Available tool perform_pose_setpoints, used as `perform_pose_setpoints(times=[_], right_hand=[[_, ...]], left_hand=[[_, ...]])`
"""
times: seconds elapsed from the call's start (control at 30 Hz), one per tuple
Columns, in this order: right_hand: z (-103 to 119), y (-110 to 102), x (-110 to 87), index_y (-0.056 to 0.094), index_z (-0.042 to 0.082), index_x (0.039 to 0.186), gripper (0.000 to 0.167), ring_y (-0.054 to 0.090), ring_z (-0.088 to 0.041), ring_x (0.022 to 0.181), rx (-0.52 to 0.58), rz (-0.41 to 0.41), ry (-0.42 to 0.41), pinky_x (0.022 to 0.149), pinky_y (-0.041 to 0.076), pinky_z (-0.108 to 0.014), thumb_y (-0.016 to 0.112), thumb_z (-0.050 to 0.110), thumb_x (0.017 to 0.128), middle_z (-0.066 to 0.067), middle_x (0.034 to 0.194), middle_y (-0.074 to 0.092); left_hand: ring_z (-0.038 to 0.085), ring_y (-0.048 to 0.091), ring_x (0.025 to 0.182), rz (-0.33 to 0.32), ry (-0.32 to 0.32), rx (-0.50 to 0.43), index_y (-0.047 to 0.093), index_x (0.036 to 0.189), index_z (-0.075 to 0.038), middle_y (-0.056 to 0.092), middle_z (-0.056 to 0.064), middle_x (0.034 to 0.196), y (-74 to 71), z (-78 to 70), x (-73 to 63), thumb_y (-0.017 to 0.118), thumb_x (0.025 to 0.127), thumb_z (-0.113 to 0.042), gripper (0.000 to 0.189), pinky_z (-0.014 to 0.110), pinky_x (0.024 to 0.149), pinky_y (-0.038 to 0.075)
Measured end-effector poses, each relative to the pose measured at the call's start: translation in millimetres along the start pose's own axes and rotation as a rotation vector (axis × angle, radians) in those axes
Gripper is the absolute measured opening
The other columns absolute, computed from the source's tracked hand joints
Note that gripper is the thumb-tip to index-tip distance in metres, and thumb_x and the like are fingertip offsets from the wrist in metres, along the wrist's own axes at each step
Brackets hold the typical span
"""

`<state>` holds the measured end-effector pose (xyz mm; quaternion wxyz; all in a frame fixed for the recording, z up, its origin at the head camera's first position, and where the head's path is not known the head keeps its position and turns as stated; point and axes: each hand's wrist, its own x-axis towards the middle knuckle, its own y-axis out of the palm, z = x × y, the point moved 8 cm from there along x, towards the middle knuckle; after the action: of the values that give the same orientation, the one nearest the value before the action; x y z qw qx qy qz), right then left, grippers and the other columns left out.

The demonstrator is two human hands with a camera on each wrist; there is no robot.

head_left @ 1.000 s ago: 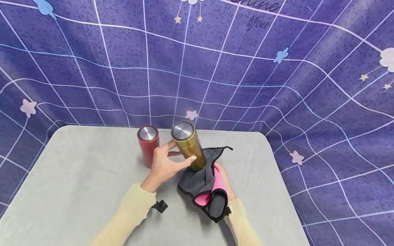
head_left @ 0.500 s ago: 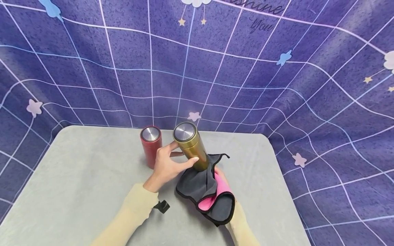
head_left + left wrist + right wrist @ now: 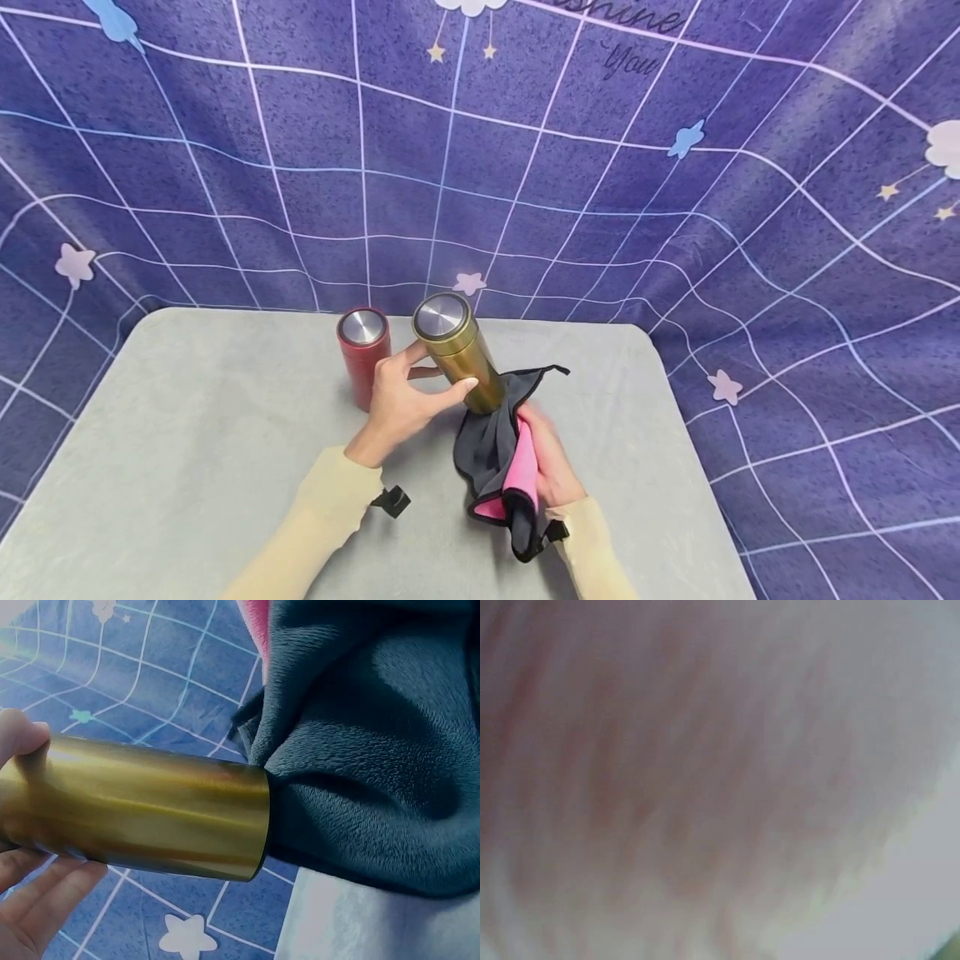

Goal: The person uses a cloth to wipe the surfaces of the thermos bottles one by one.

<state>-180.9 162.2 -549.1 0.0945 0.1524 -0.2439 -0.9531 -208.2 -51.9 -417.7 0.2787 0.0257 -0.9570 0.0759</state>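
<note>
A blue-purple backdrop [image 3: 300, 208] rises beyond the left hand [image 3: 397, 408] and the right hand [image 3: 551, 458], crossed by pale lines. Below both hands spreads the pale grey tabletop [image 3: 187, 400]. Cream sleeves cover both forearms, the left sleeve [image 3: 322, 500] running back from the left hand, the right sleeve [image 3: 596, 546] from the right hand. Between the hands hangs the cloth [image 3: 487, 446], dark grey on one side, pink on the other and edged in black; its pink folds lie against the right hand, and one black-edged corner sticks out beyond that hand. The gold bottle [image 3: 474, 362] is in the left hand, tilted, its silver-topped lid beyond the fingers and its base meeting the grey side of the cloth near the right hand. The red bottle [image 3: 365, 367] stands upright just behind the left hand (whether the fingers touch it, I cannot tell). The left hand is spread to the gold bottle's width, thumb on the near side, fingers round the far side, gripping it. The right hand is bent round the cloth and holds it; its fingertips are hidden, and its wrist view is only a blur. A small black device [image 3: 392, 502] sits at the left wrist.
</note>
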Motion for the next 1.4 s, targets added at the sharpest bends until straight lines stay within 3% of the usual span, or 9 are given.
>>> perform_pose_setpoints(times=[0.03, 0.07, 0.2, 0.43, 0.6, 0.87, 1.03, 1.2, 1.4], right_hand=[[1.2, 0.1, 2.8, 0.070, 0.017, 0.119, 0.021, 0.067, -0.005, 0.099, 0.030, -0.037, 0.004, 0.088, 0.059, -0.021, 0.051, 0.023, 0.112, 0.006, 0.109, 0.070], [6.3, -1.5, 4.4, 0.069, 0.015, 0.118, 0.018, 0.065, -0.005, 0.094, 0.000, -0.086, -0.041, 0.082, 0.059, -0.019, 0.053, 0.018, 0.111, 0.005, 0.105, 0.068], [22.9, -4.7, 7.8, 0.069, 0.006, 0.112, 0.012, 0.060, -0.006, 0.081, -0.188, -0.197, -0.180, 0.067, 0.054, -0.015, 0.059, 0.008, 0.107, 0.002, 0.093, 0.062], [49.4, -4.1, 5.9, 0.077, 0.006, 0.121, 0.023, 0.064, -0.010, 0.089, -0.574, -0.326, -0.356, 0.074, 0.054, -0.018, 0.072, 0.006, 0.099, -0.006, 0.112, 0.072], [68.4, 4.1, 7.5, 0.078, 0.009, 0.119, 0.025, 0.065, -0.010, 0.084, -0.758, -0.310, -0.479, 0.072, 0.051, -0.016, 0.075, 0.003, 0.095, -0.010, 0.113, 0.074], [97.5, 26.1, 13.9, 0.079, 0.005, 0.120, 0.028, 0.063, -0.019, 0.096, -1.022, -0.184, -0.708, 0.084, 0.049, -0.020, 0.077, 0.000, 0.093, -0.007, 0.106, 0.072], [97.7, 25.4, 22.9, 0.079, 0.005, 0.118, 0.023, 0.066, -0.021, 0.099, -1.030, -0.148, -0.678, 0.087, 0.052, -0.025, 0.076, 0.003, 0.095, -0.007, 0.108, 0.074], [84.4, 12.6, 37.7, 0.079, 0.005, 0.118, 0.018, 0.066, -0.014, 0.105, -0.905, -0.118, -0.534, 0.095, 0.052, -0.020, 0.074, 0.009, 0.100, -0.009, 0.114, 0.077], [67.8, 1.1, 50.3, 0.077, 0.000, 0.116, 0.018, 0.064, -0.012, 0.100, -0.726, -0.057, -0.371, 0.090, 0.050, -0.019, 0.068, 0.011, 0.105, -0.003, 0.105, 0.076]], left_hand=[[0.018, 0.078, 0.094, 0.001, -0.002, 0.006, 0.080, 0.113, -0.017, 0.080, -0.007, 0.101, -0.3, 0.1, 0.0, 0.099, 0.074, -0.017, 0.043, 0.029, 0.077, 0.067], [0.017, 0.078, 0.095, 0.001, -0.004, 0.012, 0.080, 0.113, -0.017, 0.080, -0.008, 0.102, -0.4, 0.2, -0.1, 0.099, 0.074, -0.018, 0.044, 0.029, 0.076, 0.067], [0.017, 0.077, 0.094, 0.004, -0.005, 0.039, 0.080, 0.113, -0.017, 0.080, -0.009, 0.102, -0.9, 1.3, -0.9, 0.099, 0.074, -0.018, 0.044, 0.027, 0.076, 0.067], [0.018, 0.078, 0.095, 0.006, -0.009, 0.037, 0.079, 0.114, -0.017, 0.080, -0.009, 0.103, -1.0, 1.1, -2.2, 0.099, 0.073, -0.016, 0.045, 0.027, 0.076, 0.067], [0.017, 0.079, 0.095, 0.019, -0.038, 0.027, 0.080, 0.115, -0.018, 0.081, -0.008, 0.105, 0.5, 0.1, -3.6, 0.099, 0.074, -0.017, 0.045, 0.029, 0.077, 0.067], [0.028, 0.080, 0.090, 0.039, -0.037, 0.014, 0.080, 0.115, -0.016, 0.081, -0.004, 0.106, 3.0, 0.9, -6.0, 0.100, 0.073, -0.018, 0.046, 0.031, 0.076, 0.068], [0.024, 0.080, 0.088, 0.060, -0.024, 0.003, 0.079, 0.116, -0.016, 0.081, -0.005, 0.107, 5.0, -1.0, -6.5, 0.100, 0.073, -0.018, 0.047, 0.032, 0.075, 0.068], [0.018, 0.078, 0.092, 0.074, -0.014, -0.021, 0.080, 0.115, -0.013, 0.081, -0.003, 0.106, 5.4, -3.5, -6.8, 0.099, 0.073, -0.015, 0.046, 0.037, 0.075, 0.069], [0.014, 0.076, 0.096, 0.082, -0.020, -0.067, 0.080, 0.113, -0.011, 0.081, -0.002, 0.103, 5.5, -4.4, -6.3, 0.098, 0.073, -0.011, 0.044, 0.041, 0.076, 0.069]])
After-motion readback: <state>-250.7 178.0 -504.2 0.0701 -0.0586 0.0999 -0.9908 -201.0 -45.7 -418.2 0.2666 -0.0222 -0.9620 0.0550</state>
